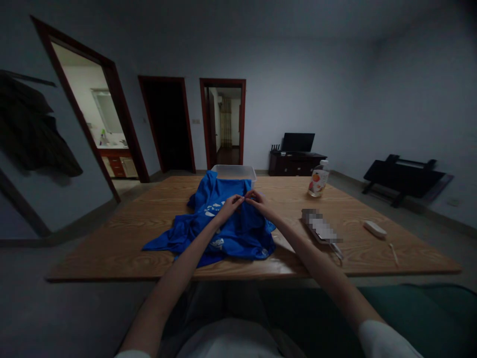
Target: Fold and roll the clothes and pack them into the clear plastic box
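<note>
A crumpled blue shirt (223, 233) with white print lies on the wooden table (149, 238) in front of me. My left hand (231, 204) and my right hand (257, 200) meet over the shirt's upper middle, fingertips pinched together and almost touching each other. Both appear to pinch the blue fabric, or something very small on it; I cannot make out which. My forearms stretch across the shirt from the table's near edge.
A white plastic tub (234, 172) stands behind the shirt. A bottle with a fruit label (318, 181) is at the back right. A blurred flat object (320, 226), a small white device (374, 228) and a thin stick (393, 252) lie to the right.
</note>
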`<state>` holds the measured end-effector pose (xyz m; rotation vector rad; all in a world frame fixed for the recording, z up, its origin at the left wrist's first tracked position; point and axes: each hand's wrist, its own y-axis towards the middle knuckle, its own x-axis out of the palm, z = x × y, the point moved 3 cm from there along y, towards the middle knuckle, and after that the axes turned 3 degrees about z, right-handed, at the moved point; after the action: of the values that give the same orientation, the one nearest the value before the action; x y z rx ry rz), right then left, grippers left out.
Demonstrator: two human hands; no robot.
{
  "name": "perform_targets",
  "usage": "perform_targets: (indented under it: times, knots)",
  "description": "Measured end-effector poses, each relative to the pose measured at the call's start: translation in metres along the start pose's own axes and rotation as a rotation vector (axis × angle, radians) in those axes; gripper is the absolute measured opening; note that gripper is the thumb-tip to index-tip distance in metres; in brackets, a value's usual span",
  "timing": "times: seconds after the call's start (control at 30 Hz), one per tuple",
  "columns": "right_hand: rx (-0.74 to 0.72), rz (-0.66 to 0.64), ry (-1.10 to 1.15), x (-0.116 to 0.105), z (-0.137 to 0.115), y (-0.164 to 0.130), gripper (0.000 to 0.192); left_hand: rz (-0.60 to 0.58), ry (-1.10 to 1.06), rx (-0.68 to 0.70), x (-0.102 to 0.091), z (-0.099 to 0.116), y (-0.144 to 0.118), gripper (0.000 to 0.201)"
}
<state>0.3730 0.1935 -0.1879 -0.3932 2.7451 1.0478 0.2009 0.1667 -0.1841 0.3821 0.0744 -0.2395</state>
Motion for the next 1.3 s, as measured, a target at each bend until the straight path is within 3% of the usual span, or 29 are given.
perform_targets:
  times: [0.87,1.3]
  knots:
    - [-0.104,-0.015,-0.088,-0.002,-0.004,0.000,0.027,-0.003,0.051,0.003,-0.001,-0.003,0.002,0.063]
    - [-0.080,-0.003,-0.048,-0.003,-0.003,-0.001,0.025,-0.035,0.012,0.013,-0.004,-0.013,0.005,0.060]
